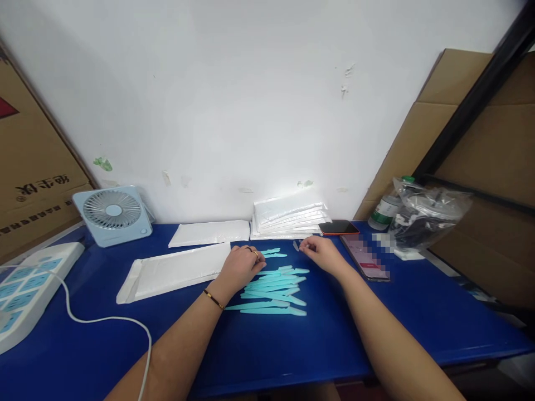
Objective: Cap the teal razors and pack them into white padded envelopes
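Observation:
Several turquoise eyebrow razors (pixel 273 287) lie in a loose row on the blue table, their heads mostly to the right. My left hand (pixel 242 264), with a ring and a bracelet, is closed at the far end of the row. The handle of a turquoise eyebrow razor (pixel 273 255) runs into its fingers, and another lies right beside it. To the right, my right hand (pixel 320 252) pinches a small clear piece, like a blade cap (pixel 296 245), at its fingertips. A long white padded envelope (pixel 175 273) lies left of my left hand.
Against the wall are a stack of white envelopes (pixel 288 214) and a single envelope (pixel 211 233). On the left stand a blue fan (pixel 112 214) and a power strip (pixel 35 292) with a white cable. Phones (pixel 365 259), a bottle (pixel 382 211) and a plastic-wrapped item (pixel 422 220) sit right.

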Demonstrator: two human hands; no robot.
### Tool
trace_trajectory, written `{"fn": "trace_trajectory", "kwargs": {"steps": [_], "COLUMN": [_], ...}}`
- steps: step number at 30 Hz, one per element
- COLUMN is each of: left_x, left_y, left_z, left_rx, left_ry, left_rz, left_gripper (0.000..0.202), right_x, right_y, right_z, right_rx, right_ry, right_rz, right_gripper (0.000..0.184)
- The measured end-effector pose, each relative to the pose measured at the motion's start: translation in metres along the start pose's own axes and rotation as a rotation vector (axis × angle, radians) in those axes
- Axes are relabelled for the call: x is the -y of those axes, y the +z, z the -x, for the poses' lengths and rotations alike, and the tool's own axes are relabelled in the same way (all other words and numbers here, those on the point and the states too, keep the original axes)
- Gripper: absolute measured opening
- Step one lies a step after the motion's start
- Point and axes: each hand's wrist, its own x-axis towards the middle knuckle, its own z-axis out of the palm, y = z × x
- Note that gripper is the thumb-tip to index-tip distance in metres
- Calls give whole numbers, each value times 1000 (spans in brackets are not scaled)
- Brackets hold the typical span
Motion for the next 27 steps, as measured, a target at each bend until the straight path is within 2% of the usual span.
{"fn": "trace_trajectory", "kwargs": {"steps": [2,5,10,14,17,20,27], "left_x": [5,10,8,4,4,5,7], "left_y": [4,10,14,14,12,9,2], "left_z": [-1,-3,-4,-5,-4,-3,-2], "left_rx": [-41,-62,-60,-36,-35,-63,-126], "left_ry": [-48,-74,-84,-121,-124,-122,-147], "left_rz": [-22,-48,-35,-16,-2,33,100], "left_gripper": [19,21,16,12,11,12,13], "right_x": [-12,-18,-8,-2,-2,-2,12], "right_y": [-1,6,26,31,28,20,0], "right_z": [-3,-7,-15,-18,-15,-10,3], "right_rx": [-71,-74,-43,-6,38,82,72], "right_ry": [57,44,-79,-9,72,32,-37], "right_rz": [72,107,197,156,98,33,-223], "right_gripper": [14,15,13,13,13,9,27]}}
